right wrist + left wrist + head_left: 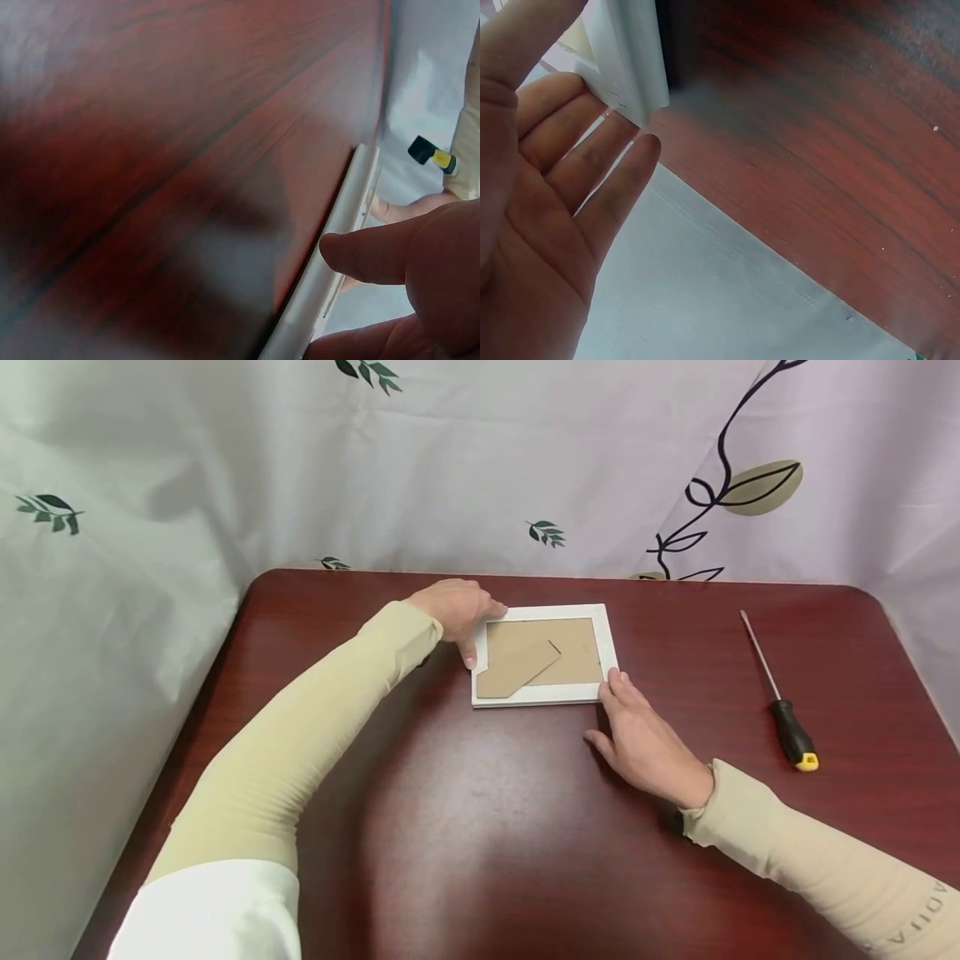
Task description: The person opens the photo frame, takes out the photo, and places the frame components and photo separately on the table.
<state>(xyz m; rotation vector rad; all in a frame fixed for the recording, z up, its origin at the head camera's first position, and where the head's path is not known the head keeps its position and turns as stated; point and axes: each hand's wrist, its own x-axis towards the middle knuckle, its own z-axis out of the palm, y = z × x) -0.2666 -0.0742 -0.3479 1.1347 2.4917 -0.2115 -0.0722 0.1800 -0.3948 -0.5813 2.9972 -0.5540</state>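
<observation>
A white picture frame (545, 695) lies back side up on the table, its brown cardboard backing (581, 652) and angled stand flap (517, 672) showing. My left hand (455, 612) is at the frame's far left corner, thumb along the left side and a finger at the top edge. Seen from the left wrist, its fingers (592, 161) are extended beside the white corner. My right hand (648, 743) touches the near right corner with extended fingers, while its thumb points left, spread from them.
A screwdriver (787, 727) with a black and yellow handle lies on the right of the dark red table (480, 827). Behind the table hangs a white curtain (465, 468) with leaf prints, which also runs down the left side.
</observation>
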